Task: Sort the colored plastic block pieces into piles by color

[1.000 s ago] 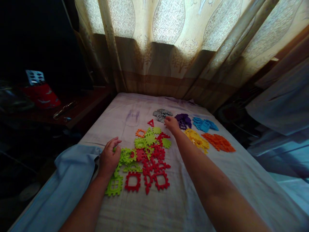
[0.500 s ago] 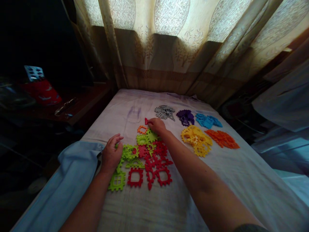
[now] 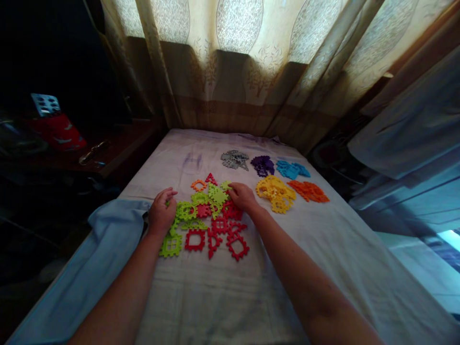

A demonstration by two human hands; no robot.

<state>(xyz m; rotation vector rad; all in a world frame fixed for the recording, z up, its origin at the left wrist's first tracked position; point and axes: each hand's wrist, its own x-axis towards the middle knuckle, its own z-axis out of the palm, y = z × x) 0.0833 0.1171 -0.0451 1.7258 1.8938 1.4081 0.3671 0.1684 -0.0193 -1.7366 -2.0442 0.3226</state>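
Note:
My left hand (image 3: 162, 211) rests at the left edge of the green interlocking plastic pieces (image 3: 187, 211), its fingers loosely curved and the thumb apart. It holds nothing that I can see. My right hand (image 3: 242, 195) reaches into the far right of the mixed pile. Its fingers are bent together beside a small green toothed piece (image 3: 225, 185) and above red interlocking pieces (image 3: 232, 211); what they grip is hidden. A red triangular piece (image 3: 211, 179) and an orange frame piece (image 3: 199, 185) lie beyond the pile. Nearer me lies a red square frame (image 3: 195, 231).
Separate heaps of grey (image 3: 234, 159), purple (image 3: 263, 166), blue (image 3: 292, 168), yellow (image 3: 276, 191) and orange pieces (image 3: 308, 190) lie to the right on the sheet-covered bed (image 3: 201, 292). Light-blue cloth (image 3: 111, 239) lies along the left edge. Curtains (image 3: 230, 86) hang behind.
My right hand has let go of the red triangular piece, which now lies beside the orange frame, and has come back to the pile. My left hand has barely moved. The view has shifted.

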